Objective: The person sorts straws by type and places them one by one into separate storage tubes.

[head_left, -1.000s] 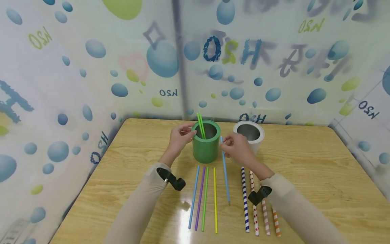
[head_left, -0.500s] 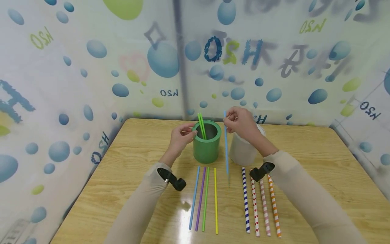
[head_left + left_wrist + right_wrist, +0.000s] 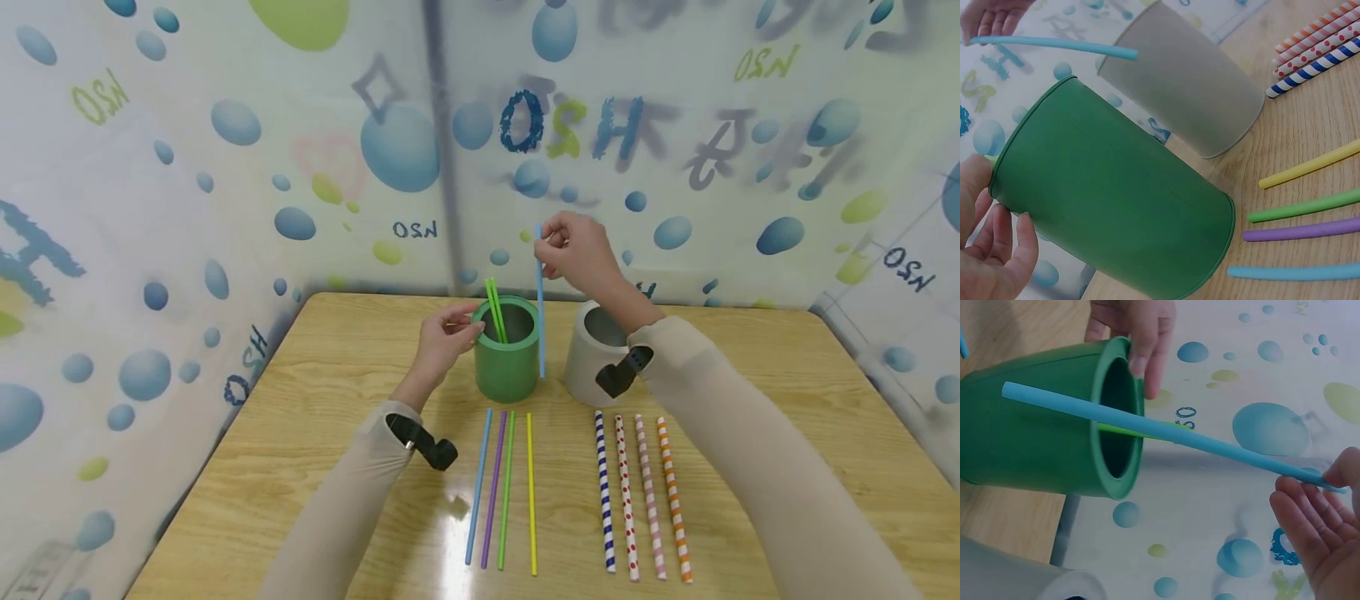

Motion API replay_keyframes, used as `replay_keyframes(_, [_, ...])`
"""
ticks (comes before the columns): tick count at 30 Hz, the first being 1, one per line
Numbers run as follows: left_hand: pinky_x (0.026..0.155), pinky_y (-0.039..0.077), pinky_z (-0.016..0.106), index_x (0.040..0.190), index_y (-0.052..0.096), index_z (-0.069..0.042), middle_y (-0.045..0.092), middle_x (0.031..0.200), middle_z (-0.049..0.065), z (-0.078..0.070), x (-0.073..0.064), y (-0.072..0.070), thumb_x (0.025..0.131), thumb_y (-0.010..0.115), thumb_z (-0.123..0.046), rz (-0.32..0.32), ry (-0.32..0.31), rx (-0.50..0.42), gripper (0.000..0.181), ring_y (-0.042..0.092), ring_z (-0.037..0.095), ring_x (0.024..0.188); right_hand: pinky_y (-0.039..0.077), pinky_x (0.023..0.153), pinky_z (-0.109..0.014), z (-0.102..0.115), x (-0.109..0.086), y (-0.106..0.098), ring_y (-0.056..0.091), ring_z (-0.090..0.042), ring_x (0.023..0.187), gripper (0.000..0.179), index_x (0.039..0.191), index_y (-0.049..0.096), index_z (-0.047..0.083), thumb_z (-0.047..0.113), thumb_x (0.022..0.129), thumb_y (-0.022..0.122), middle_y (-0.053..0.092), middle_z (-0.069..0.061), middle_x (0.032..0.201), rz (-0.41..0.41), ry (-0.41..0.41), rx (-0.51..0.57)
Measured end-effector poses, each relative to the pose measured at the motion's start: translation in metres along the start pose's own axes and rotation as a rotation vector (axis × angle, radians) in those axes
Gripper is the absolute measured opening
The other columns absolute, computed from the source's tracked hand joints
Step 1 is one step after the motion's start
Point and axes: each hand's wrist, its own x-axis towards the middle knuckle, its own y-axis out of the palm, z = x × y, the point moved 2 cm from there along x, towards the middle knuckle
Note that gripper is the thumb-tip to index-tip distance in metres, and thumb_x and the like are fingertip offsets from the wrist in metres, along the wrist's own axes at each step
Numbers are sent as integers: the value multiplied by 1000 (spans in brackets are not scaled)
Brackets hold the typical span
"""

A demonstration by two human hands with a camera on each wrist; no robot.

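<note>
The green canister (image 3: 506,373) stood just right of the left hand (image 3: 448,335), whose thumb and fingers pinched its rim; a loose grip might have let it tip if bumped. The right hand (image 3: 579,250) pinched the blue straw (image 3: 541,310) near its top. Hanging below that hand, outside the canister, it could have snagged the rim or, swung leftward, knocked the lime-green straws (image 3: 498,312) right of the left thumb.

1. The left hand (image 3: 448,333) is lower, its thumb and fingers gripping; the sleeved left forearm (image 3: 337,492) slants forward and inward.
2. The right hand (image 3: 579,252) is raised higher, thumb-and-finger pinching; the right forearm (image 3: 738,442) slants inward.
</note>
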Motion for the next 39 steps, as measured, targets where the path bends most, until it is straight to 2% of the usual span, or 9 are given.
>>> replay_keyframes(9, [66,55,30,110,64,-5,53,91,9,1,-4,-3,82,68,-10,-14,57,-27,29,54,16,80,54,58,-28,17,18,0,63,-25,58,11,93,55,0,8,86,52,63,-17,75,-2,-26,-5])
replay_keyframes(16, [65,54,28,114,63,-4,53,94,9,-1,-1,-2,84,66,-8,-11,21,7,31,54,16,82,54,58,-27,25,28,-2,63,-27,60,14,96,55,0,9,86,52,64,-15,76,-10,-44,-34])
replay_keyframes(22, [64,53,25,113,63,-5,53,92,8,0,-1,-1,84,66,-7,-20,2,9,30,54,15,80,54,60,-27,26,37,-2,62,-26,61,13,96,54,1,11,88,53,62,-13,75,-5,-60,-6])
replay_keyframes(26, [66,54,26,113,63,-6,53,95,8,-1,-1,0,84,66,-8,-17,-7,15,30,54,16,82,54,61,-28,22,37,1,62,-27,62,13,97,53,1,12,90,54,60,-13,75,2,-55,7])
replay_keyframes(34, [68,54,27,113,63,-5,52,95,9,-2,-1,1,84,66,-8,-14,-13,16,30,54,16,83,54,60,-29,3,32,12,61,-18,58,14,97,52,0,12,90,56,59,-16,76,51,-13,55])
replay_keyframes(39, [68,54,28,114,62,-3,52,94,9,-1,-1,1,84,66,-7,-13,-15,14,31,54,16,82,54,60,-30,-11,27,20,61,-19,59,13,96,52,2,13,90,56,60,-20,79,87,7,51])
